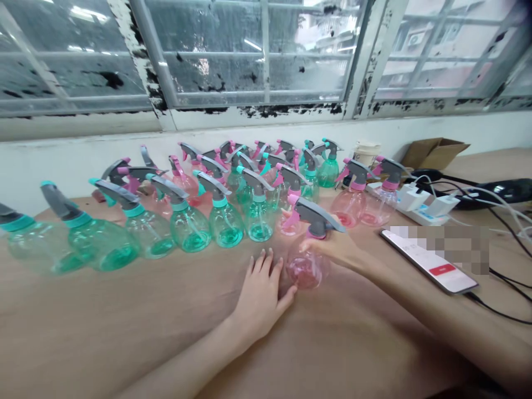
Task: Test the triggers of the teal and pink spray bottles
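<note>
A pink spray bottle point(306, 270) with a grey and pink trigger head stands near the middle of the table. My right hand point(322, 244) is closed around its neck, below the trigger head; some of the fingers are hidden behind the bottle. To its left, my left hand point(261, 293) lies flat on the tabletop with fingers stretched out, the thumb close to the bottle's base. Beyond the hands runs a front row of green spray bottles point(226, 227). Two more pink spray bottles point(349, 208) are behind my right forearm.
Several pink and green bottles crowd the back by the wall. On the right are a phone point(430, 260) with a cable, a power strip point(424, 213) with white chargers point(411, 197), a cardboard box point(434, 152) and black cables. A white tub point(366, 152) stands behind.
</note>
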`<action>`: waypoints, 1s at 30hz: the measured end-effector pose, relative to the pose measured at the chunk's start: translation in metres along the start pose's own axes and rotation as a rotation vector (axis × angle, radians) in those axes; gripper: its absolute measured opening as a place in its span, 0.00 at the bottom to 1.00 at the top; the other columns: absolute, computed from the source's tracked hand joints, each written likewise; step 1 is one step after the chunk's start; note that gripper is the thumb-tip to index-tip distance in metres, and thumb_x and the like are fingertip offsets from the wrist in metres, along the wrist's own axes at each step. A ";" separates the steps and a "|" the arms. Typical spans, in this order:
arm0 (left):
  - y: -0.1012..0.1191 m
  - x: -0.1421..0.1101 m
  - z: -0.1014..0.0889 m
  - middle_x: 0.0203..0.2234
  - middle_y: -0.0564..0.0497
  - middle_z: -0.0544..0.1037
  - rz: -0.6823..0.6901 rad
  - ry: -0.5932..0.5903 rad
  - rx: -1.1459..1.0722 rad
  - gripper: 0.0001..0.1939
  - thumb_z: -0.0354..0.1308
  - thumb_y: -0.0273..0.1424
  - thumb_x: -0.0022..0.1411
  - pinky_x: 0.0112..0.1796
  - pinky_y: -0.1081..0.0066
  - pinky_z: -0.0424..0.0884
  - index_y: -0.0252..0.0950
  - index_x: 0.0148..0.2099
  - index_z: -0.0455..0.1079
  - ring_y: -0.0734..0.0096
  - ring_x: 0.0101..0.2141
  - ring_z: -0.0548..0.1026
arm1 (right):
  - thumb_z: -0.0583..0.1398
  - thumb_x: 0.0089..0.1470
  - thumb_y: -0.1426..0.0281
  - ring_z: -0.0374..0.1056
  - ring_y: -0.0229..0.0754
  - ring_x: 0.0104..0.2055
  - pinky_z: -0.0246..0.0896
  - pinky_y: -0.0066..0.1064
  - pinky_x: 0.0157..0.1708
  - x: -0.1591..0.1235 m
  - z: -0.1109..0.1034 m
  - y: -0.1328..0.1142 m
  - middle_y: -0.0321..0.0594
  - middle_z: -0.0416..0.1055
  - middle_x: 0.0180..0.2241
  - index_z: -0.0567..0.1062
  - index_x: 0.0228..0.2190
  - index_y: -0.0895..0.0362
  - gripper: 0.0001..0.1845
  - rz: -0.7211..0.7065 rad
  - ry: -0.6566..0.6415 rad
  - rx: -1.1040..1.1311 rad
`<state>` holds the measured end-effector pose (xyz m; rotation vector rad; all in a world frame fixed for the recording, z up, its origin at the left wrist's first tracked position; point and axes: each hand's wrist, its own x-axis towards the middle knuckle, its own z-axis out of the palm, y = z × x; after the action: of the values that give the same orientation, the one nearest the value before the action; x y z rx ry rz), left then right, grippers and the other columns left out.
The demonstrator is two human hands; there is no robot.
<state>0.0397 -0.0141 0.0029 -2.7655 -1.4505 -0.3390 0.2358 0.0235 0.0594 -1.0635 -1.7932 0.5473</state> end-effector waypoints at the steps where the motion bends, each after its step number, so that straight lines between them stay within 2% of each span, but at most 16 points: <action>1: 0.000 0.000 0.000 0.61 0.31 0.62 -0.003 -0.002 -0.003 0.27 0.52 0.42 0.66 0.58 0.45 0.57 0.27 0.59 0.66 0.43 0.61 0.59 | 0.67 0.46 0.58 0.67 0.44 0.29 0.65 0.35 0.29 -0.003 -0.002 0.000 0.33 0.73 0.32 0.70 0.52 0.44 0.30 -0.001 0.009 -0.032; 4: 0.001 -0.001 -0.001 0.61 0.31 0.62 -0.008 0.002 -0.011 0.27 0.52 0.42 0.66 0.58 0.44 0.57 0.27 0.59 0.65 0.43 0.61 0.60 | 0.67 0.46 0.57 0.70 0.49 0.40 0.67 0.41 0.40 -0.015 -0.010 0.003 0.39 0.74 0.43 0.67 0.54 0.47 0.34 -0.006 0.012 -0.056; 6: 0.001 -0.002 0.000 0.62 0.32 0.62 -0.011 0.007 -0.016 0.28 0.52 0.42 0.66 0.58 0.45 0.57 0.27 0.60 0.65 0.43 0.61 0.60 | 0.66 0.47 0.56 0.68 0.52 0.49 0.63 0.46 0.49 -0.026 -0.018 0.004 0.42 0.71 0.49 0.66 0.52 0.49 0.32 0.000 0.018 -0.068; 9: 0.001 -0.002 0.001 0.61 0.31 0.62 -0.010 0.016 -0.018 0.28 0.52 0.42 0.66 0.58 0.45 0.57 0.27 0.61 0.64 0.43 0.61 0.59 | 0.66 0.48 0.58 0.65 0.55 0.55 0.60 0.49 0.54 -0.041 -0.027 0.004 0.46 0.69 0.52 0.67 0.51 0.51 0.29 0.019 0.016 -0.116; 15: 0.000 -0.002 0.003 0.60 0.30 0.64 0.002 0.058 -0.026 0.28 0.53 0.41 0.66 0.57 0.44 0.58 0.25 0.60 0.65 0.41 0.60 0.61 | 0.66 0.47 0.55 0.70 0.58 0.50 0.65 0.53 0.49 -0.052 -0.020 -0.011 0.49 0.74 0.47 0.71 0.46 0.54 0.27 0.101 0.033 -0.221; 19: -0.001 -0.002 0.006 0.59 0.30 0.65 0.004 0.088 -0.041 0.27 0.52 0.41 0.66 0.57 0.43 0.58 0.25 0.59 0.65 0.41 0.61 0.60 | 0.65 0.49 0.56 0.70 0.56 0.51 0.65 0.52 0.49 -0.057 -0.019 -0.015 0.48 0.74 0.47 0.71 0.46 0.53 0.25 0.133 0.040 -0.249; 24: -0.003 -0.002 0.008 0.60 0.29 0.65 0.014 0.102 -0.036 0.27 0.52 0.40 0.65 0.57 0.43 0.58 0.25 0.59 0.65 0.41 0.61 0.60 | 0.63 0.52 0.54 0.69 0.53 0.51 0.66 0.49 0.50 -0.059 -0.044 0.013 0.47 0.71 0.49 0.70 0.49 0.52 0.26 0.102 0.028 -0.300; 27: -0.003 -0.001 0.007 0.59 0.29 0.65 0.013 0.097 -0.027 0.27 0.53 0.40 0.65 0.57 0.44 0.58 0.25 0.59 0.66 0.41 0.60 0.61 | 0.60 0.52 0.50 0.70 0.51 0.47 0.69 0.44 0.45 -0.050 -0.064 0.037 0.49 0.69 0.49 0.71 0.47 0.54 0.27 0.105 0.090 -0.398; 30: -0.003 0.000 0.005 0.60 0.29 0.64 0.011 0.076 -0.013 0.27 0.53 0.40 0.65 0.57 0.44 0.58 0.24 0.59 0.66 0.40 0.60 0.61 | 0.59 0.50 0.46 0.70 0.53 0.43 0.69 0.45 0.39 -0.034 -0.076 0.055 0.52 0.68 0.45 0.74 0.46 0.57 0.31 0.132 0.143 -0.480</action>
<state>0.0382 -0.0124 -0.0019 -2.7365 -1.4209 -0.4495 0.3329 0.0170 0.0361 -1.5142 -1.7771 0.1075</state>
